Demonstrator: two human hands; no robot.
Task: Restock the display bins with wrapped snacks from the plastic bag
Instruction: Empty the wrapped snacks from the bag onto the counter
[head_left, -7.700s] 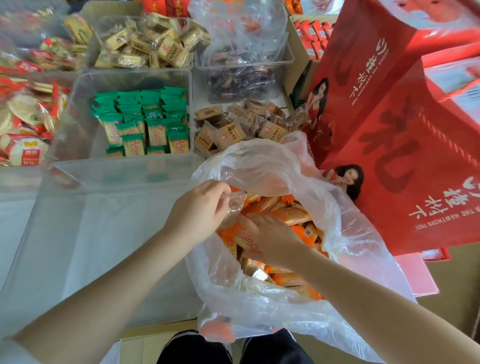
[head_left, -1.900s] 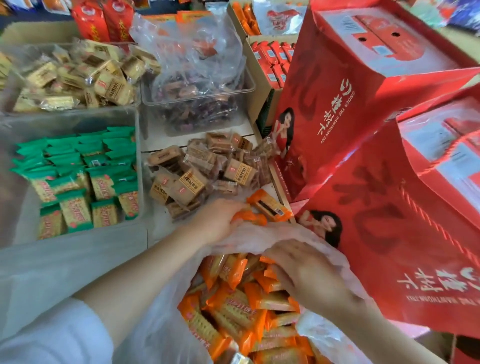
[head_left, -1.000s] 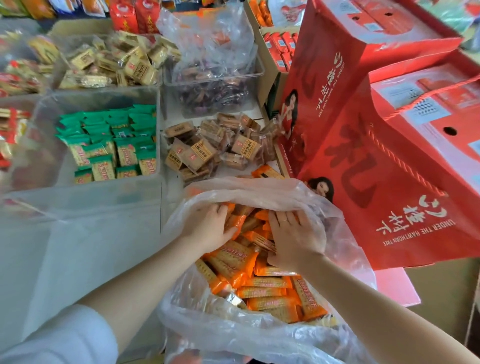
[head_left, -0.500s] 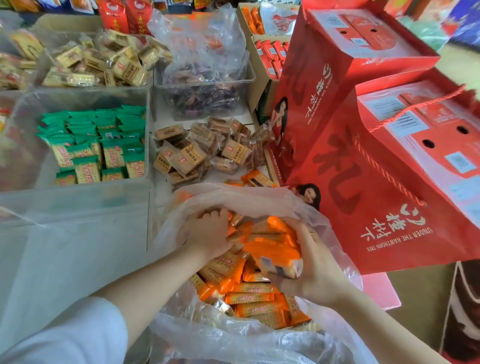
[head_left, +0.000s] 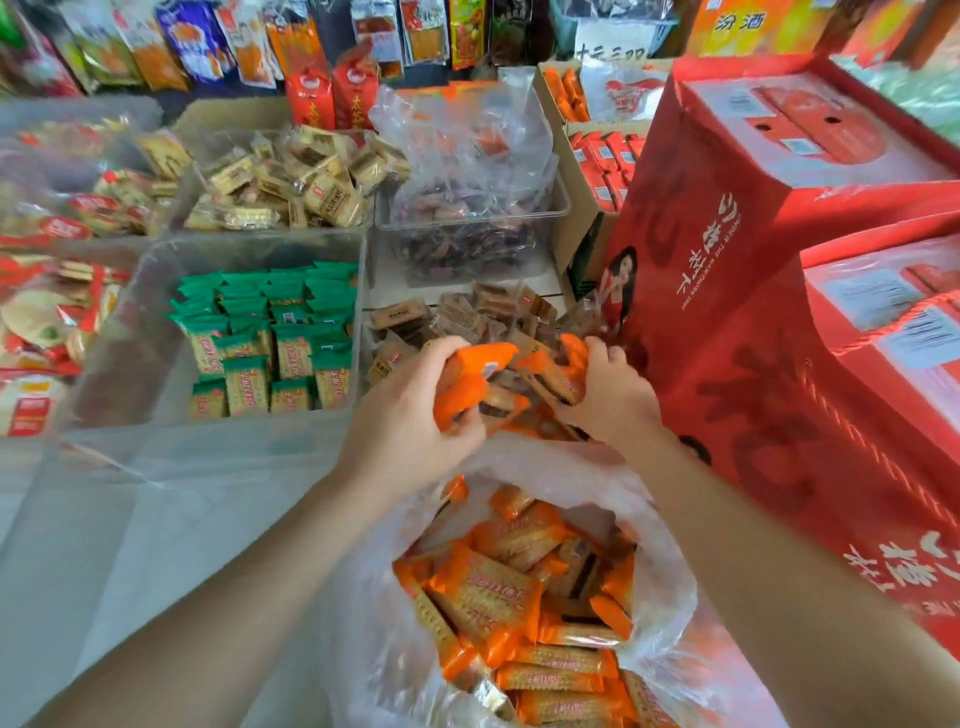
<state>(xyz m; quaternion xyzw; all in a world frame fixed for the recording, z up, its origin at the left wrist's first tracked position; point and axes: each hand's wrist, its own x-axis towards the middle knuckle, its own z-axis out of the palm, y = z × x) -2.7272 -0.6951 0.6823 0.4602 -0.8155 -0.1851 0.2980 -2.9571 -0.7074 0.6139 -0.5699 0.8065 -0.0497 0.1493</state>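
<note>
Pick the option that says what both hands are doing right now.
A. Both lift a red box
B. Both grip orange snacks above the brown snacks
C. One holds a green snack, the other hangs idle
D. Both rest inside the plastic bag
B: the left hand and right hand each grip a bunch of orange snacks, raised clear of the bag and over the pile of brown snacks.
</note>
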